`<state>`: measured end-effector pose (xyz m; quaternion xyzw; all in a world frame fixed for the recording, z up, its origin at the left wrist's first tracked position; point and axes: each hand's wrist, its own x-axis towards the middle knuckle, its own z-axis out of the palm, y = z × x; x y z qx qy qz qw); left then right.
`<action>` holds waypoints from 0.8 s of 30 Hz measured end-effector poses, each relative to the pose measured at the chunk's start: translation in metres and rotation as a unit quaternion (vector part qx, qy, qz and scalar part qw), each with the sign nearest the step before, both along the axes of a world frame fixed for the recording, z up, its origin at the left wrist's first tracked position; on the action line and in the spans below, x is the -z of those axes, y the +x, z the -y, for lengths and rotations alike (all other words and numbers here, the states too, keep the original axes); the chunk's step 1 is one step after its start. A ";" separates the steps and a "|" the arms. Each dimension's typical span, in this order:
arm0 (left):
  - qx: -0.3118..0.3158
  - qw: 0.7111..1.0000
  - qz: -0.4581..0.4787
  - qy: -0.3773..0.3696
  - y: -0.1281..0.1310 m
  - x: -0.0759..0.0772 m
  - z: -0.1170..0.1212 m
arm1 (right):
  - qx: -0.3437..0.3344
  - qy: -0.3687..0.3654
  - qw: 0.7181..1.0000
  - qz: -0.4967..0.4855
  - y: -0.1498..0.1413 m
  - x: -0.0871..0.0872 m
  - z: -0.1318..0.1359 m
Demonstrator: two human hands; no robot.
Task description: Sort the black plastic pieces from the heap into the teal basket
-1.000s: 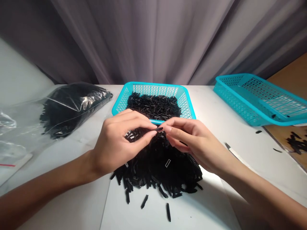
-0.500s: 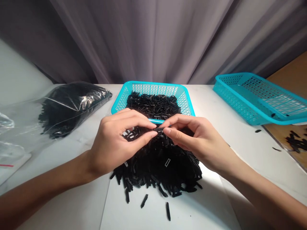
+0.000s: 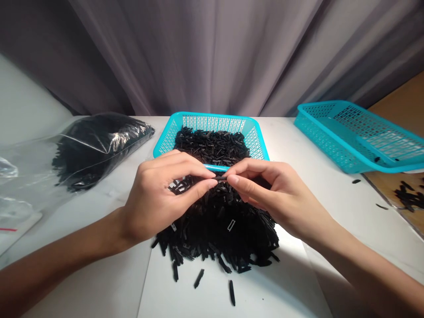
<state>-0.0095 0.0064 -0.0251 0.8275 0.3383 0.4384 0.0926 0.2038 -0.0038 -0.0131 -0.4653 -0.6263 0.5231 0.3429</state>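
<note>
Between the fingertips of both hands is a small, narrow black strip-like piece (image 3: 221, 178); its exact kind is too small to tell. My left hand (image 3: 165, 194) pinches its left end, and my right hand (image 3: 274, 185) pinches the right end. Both hands hover over a large pile of similar black pieces (image 3: 218, 238) spread on a white sheet (image 3: 179, 300). A pale rectangular outline (image 3: 231, 225) shows on the pile. Just beyond the hands stands a turquoise basket (image 3: 261, 141) holding many more black pieces, its near rim partly hidden by my fingers.
At left lies a clear plastic bag (image 3: 102, 145) bulging with black pieces. A second turquoise basket (image 3: 351, 163) sits at right with a few bits inside. Loose black pieces (image 3: 410, 196) lie on a brown surface beside it. A grey curtain (image 3: 212, 57) hangs behind.
The held piece has turned slightly and shows a little more between my fingertips. Both hands otherwise keep nearly the same place and grip.
</note>
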 end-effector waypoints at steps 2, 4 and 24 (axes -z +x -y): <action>0.008 1.000 0.002 -0.003 0.000 0.000 0.000 | -0.005 0.001 1.000 0.001 0.000 0.000 0.000; 0.013 1.000 0.003 -0.006 0.000 0.001 0.000 | -0.008 0.003 1.000 0.000 0.000 0.001 0.000; -0.034 0.991 0.026 -0.130 -0.002 0.011 -0.011 | 0.132 -0.101 0.972 -0.163 0.008 0.017 -0.037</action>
